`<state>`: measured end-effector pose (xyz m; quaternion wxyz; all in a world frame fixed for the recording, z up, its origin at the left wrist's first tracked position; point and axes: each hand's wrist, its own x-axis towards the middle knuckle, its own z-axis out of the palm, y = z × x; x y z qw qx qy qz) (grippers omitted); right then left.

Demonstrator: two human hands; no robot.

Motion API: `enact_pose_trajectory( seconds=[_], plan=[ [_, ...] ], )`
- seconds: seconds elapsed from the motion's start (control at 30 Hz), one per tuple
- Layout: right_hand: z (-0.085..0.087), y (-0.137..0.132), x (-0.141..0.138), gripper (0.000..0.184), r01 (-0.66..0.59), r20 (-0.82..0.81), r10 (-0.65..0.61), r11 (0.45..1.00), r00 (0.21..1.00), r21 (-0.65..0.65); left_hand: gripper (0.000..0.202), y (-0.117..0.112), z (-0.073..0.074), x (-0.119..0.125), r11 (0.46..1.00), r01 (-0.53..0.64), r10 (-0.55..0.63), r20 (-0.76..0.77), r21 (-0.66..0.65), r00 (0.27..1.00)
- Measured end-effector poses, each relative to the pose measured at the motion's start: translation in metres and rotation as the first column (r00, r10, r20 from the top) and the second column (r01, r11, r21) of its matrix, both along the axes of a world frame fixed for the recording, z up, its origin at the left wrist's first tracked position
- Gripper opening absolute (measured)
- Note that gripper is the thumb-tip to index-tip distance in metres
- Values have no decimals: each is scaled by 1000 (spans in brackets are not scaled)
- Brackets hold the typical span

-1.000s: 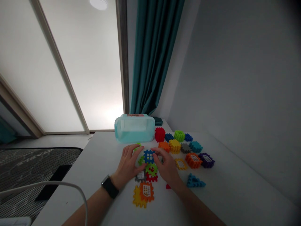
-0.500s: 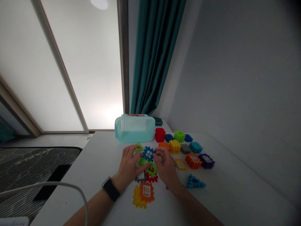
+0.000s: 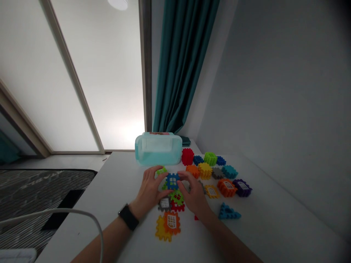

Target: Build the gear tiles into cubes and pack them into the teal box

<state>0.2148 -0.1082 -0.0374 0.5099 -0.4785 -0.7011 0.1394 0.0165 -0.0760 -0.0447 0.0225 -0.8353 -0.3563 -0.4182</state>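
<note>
Blue plate [image 3: 173, 181], square, with toothed edges and a four-pane window opening. It is held between left hand [image 3: 149, 187] and right hand [image 3: 195, 194], face toward the viewer.

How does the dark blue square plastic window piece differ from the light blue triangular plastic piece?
The dark blue square plastic window piece is held between the left hand and right hand; the light blue triangular plastic piece lies on the white table. The square piece is darker; the triangular piece lighter. Both have toothed edges.
</note>
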Motion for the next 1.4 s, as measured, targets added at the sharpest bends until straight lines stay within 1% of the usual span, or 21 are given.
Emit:
enact_pose_trajectory(
  seconds=[0.07,0.13,0.2,0.3,0.4,0.63,0.9,1.4],
  plan=[
    [1,1,2,23,-29,89,19,993,996,111,51,3,-4,-1,999,-39,40,52,-20,998],
    [1,1,4,24,-66,181,32,980,983,187,51,6,-7,-2,997,-67,70,90,-34,993],
    [1,2,5,28,-89,237,35,971,971,221,51,8,-10,-2,996,-72,76,113,-44,991],
    [-1,3,5,29,-95,262,26,963,965,251,50,8,-11,-2,997,-43,51,134,-61,990],
    [-3,4,5,28,-102,273,27,959,962,264,49,7,-12,-2,997,-24,35,157,-71,987],
    [-5,8,6,25,-111,285,31,957,958,268,50,6,-16,0,997,-28,39,166,-71,985],
    [-6,10,8,25,-81,274,5,960,962,267,49,2,-12,0,996,-14,24,107,-87,994],
    [-2,8,7,26,-81,307,-12,955,951,285,47,3,-12,-1,996,-29,39,113,-86,993]
  ],
)
